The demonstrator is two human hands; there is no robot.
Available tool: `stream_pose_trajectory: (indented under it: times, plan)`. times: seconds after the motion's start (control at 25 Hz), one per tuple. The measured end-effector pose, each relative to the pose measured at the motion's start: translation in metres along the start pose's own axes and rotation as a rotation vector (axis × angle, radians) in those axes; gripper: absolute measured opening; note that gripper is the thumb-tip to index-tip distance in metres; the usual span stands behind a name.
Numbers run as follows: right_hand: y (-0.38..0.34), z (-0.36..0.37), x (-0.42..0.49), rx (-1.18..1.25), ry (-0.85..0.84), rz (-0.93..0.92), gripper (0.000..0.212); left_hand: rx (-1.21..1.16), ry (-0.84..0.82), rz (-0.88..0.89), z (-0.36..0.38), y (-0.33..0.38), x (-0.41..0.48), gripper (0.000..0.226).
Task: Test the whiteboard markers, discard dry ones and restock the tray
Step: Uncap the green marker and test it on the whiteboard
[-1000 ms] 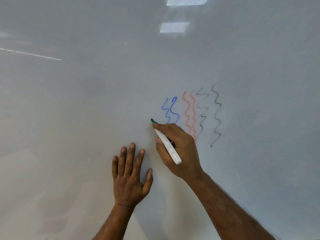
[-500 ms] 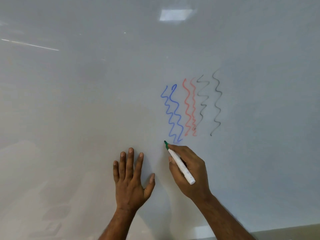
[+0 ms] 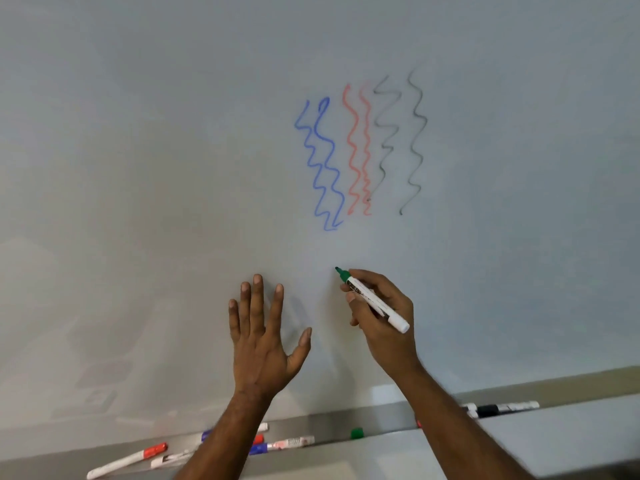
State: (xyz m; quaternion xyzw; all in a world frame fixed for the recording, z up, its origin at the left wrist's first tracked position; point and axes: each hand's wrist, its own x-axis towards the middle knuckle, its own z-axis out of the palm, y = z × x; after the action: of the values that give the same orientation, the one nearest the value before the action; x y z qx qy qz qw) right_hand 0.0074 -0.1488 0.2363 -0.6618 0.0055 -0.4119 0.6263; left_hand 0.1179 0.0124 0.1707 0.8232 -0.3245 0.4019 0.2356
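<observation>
- The green marker [image 3: 375, 301] is held uncapped in the right hand [image 3: 384, 327]. The grip is closed round its barrel between thumb and fingers, as a pen is held, so that the tip is aimed up and left at the whiteboard [image 3: 173, 150].
- The tip is placed on a bare patch of board below the blue squiggles [image 3: 322, 164]. Whether it touches the surface cannot be told.
- The left hand [image 3: 263, 337] is laid flat against the board just beside the marker, with fingers straight and spread. Its grip is wide and nothing is held. It is judged to serve as a brace while the writing hand works.
- Test strokes are set in pairs, side by side: blue, then the red squiggles [image 3: 358, 150], then the black squiggles [image 3: 398, 133], which are rather faint.
- No green stroke is to be seen, so the green marker is judged either untested or dry. A firm stroke is called for before a verdict is given.
- The tray [image 3: 329, 422] runs below the board. On it are laid a red-capped marker [image 3: 126, 460], a blue-capped marker [image 3: 258, 448] and, well apart at the right, a black-capped marker [image 3: 498, 408], all kept within reach for sorting.
- The green cap [image 3: 356, 433] is stood on the tray between the arms, presumably parked there for recapping.
</observation>
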Motion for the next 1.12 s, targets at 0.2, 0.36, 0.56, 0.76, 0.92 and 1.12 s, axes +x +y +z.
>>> stream_pose_trajectory:
  times: [0.2, 0.36, 0.56, 0.76, 0.92, 1.12]
  plan:
    - [0.019, -0.019, -0.03, 0.063, 0.057, 0.268, 0.017, -0.063, -0.189, 0.082, 0.016, 0.03, -0.045, 0.085]
    - [0.043, -0.039, -0.06, -0.047, 0.072, 0.392, 0.013, -0.081, -0.382, 0.142, 0.028, 0.037, -0.077, 0.081]
    - [0.08, -0.06, -0.096, -0.117, 0.121, 0.58, 0.008, -0.057, -0.686, 0.145, 0.046, 0.04, -0.115, 0.08]
    - [0.11, -0.08, -0.129, -0.12, 0.185, 0.768, 0.01, -0.132, -0.974, 0.073, 0.064, 0.052, -0.141, 0.077]
    - [0.123, -0.096, -0.151, -0.131, 0.266, 0.927, 0.007, -0.199, -1.144, -0.012, 0.079, 0.071, -0.157, 0.082]
    - [0.133, -0.114, -0.171, -0.167, 0.32, 1.062, 0.012, -0.158, -1.27, 0.048, 0.1, 0.082, -0.164, 0.076]
